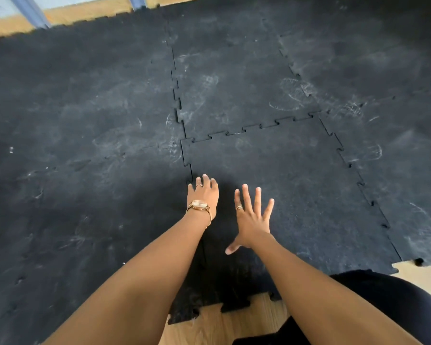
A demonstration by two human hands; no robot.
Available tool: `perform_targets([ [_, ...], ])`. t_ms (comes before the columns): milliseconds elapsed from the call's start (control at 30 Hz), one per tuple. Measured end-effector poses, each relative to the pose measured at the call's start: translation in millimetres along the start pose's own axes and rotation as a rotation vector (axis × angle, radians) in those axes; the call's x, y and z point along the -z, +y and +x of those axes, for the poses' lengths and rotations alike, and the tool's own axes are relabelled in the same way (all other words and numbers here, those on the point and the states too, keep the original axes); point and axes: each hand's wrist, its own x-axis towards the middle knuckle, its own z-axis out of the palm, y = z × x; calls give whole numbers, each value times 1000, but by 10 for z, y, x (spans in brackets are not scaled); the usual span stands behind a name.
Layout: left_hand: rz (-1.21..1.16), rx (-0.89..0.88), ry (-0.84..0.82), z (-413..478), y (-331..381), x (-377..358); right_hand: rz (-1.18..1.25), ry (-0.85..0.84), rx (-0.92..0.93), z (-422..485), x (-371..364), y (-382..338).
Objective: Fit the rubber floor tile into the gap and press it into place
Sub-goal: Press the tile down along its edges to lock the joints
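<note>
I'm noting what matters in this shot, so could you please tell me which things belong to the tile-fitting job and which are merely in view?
Part of the job:
- rubber floor tile
- left hand at its left seam
- right hand, fingers spread
- neighbouring tiles

Merely in view:
- wooden floor
- blue metal legs
- wristwatch

seam (201, 250) under forearm — hidden, tile edges blurred
</note>
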Motion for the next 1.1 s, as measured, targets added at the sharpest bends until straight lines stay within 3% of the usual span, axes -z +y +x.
perform_targets([
  [133, -46, 8, -188, 68, -25, -185, 38, -123, -138, 27, -49, 5],
  [300, -179, -78, -323, 124, -87, -317, 119, -281, -76, 60, -66, 132],
  [633, -221, -169, -403, 175, -110, -398, 206, -325, -25, 176, -109, 220],
  [867, -188, -92, -527, 225, -97, -388, 172, -447, -72, 242, 21, 207],
  [1100, -199, -87, -545, 200, -82, -308, 155, -491, -109, 223, 96, 207],
])
